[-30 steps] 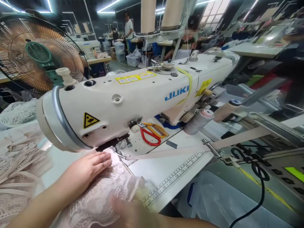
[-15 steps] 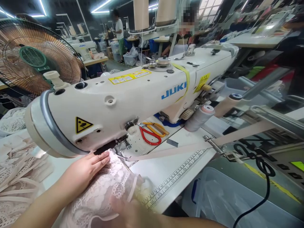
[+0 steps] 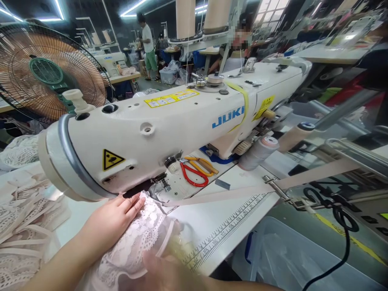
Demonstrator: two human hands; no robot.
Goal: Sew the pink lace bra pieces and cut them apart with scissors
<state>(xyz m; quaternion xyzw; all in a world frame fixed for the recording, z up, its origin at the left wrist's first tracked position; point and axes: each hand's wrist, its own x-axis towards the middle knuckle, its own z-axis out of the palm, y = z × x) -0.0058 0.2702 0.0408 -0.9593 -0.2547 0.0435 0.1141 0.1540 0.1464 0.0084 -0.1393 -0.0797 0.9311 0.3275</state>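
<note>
Partly beneath left hand (image 3: 115, 215), pale lace (image 3: 142, 234)

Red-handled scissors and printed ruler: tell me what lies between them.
The head view shows a pale band and, nearer the scissors, a small gray strip.

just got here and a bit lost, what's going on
The person's left hand lies on pale pink lace fabric, close to the head of a white sewing machine. The right hand is blurred, low by the fabric's near end; whether it grips the cloth is unclear. A pale strip runs from a metal guide toward the machine, and more lace pieces are heaped at the left.
</note>
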